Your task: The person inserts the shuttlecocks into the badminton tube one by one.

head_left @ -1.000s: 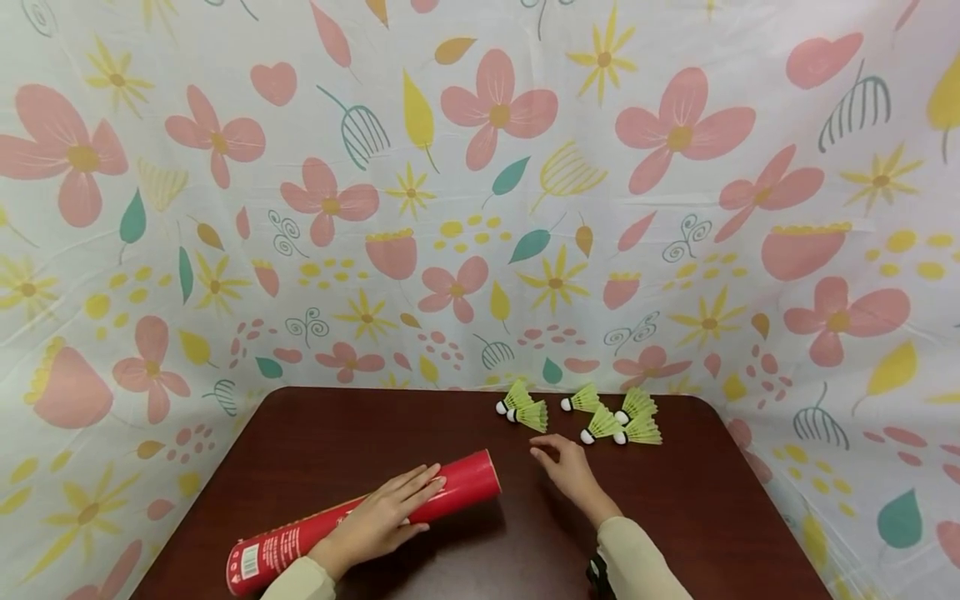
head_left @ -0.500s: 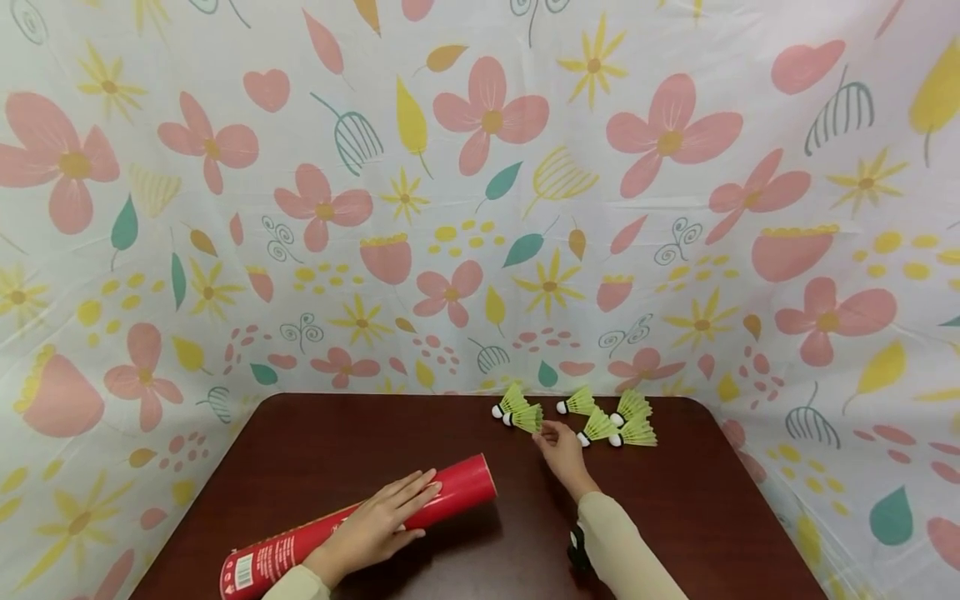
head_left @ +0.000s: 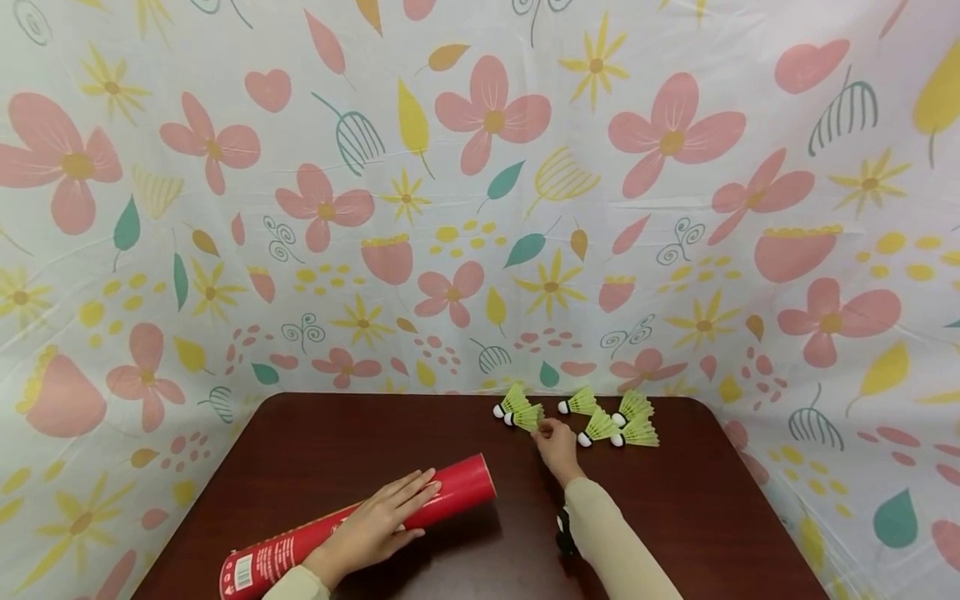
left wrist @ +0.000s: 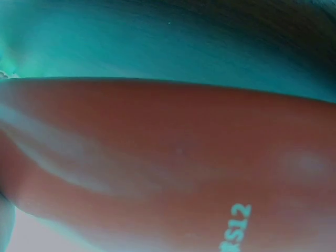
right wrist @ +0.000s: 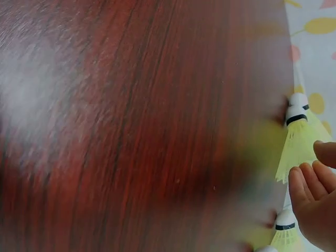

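Head view: my left hand (head_left: 378, 521) lay outstretched on the red tube (head_left: 300, 537), a rolling risk had pressure eased; left wrist: that tube, close; right wrist: beyond it, my right hand (right wrist: 319, 205) was at a shuttlecock (right wrist: 294, 147), grasp unclear

On the table (head_left: 337, 442), a tube (head_left: 461, 489) is lying at front left, under the left hand (head_left: 375, 529). Near the back edge, two shuttlecocks (head_left: 528, 416) are lying left of four others (head_left: 597, 427). The right hand (head_left: 558, 448) is occupying the pair's front right side.
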### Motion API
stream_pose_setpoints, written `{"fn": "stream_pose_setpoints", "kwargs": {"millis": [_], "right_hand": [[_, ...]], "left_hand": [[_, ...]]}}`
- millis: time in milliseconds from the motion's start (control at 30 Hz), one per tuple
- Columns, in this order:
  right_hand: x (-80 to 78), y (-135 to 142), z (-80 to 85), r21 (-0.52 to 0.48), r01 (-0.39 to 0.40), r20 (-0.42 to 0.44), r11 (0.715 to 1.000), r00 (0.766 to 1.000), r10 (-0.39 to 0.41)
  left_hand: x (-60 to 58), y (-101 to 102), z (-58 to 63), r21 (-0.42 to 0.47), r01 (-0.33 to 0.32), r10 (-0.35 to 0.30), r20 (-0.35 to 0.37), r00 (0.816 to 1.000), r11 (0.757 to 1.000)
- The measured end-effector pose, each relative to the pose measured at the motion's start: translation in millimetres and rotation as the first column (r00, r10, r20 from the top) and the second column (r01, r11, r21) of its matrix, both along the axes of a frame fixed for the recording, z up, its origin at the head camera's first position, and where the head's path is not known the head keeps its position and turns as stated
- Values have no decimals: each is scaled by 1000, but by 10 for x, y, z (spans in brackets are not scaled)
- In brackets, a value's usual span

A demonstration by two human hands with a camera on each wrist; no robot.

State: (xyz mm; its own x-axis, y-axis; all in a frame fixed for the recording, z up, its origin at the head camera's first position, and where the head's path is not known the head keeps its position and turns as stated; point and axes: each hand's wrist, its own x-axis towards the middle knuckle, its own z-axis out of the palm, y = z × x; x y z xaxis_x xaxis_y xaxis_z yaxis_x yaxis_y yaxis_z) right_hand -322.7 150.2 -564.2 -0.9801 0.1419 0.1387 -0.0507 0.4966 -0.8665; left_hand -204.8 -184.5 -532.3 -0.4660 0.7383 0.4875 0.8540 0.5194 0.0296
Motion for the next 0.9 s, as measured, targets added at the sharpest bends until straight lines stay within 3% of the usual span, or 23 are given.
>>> {"fn": "stream_pose_setpoints", "kwargs": {"millis": [433,567,900], "right_hand": [[-29,-20,18,38,63,-46,997,997,-61],[-12,23,57,38,45,-50,998,998,-43],[47,187,126,102,-26,-68,994,997,34]], "left_hand": [[-29,-23,2,6,-4,4,-11,1000,1000],[-49,-33,9,9,5,-5,-40,999,1000],[-51,-44,16,11,20,-20,-28,999,1000]]}}
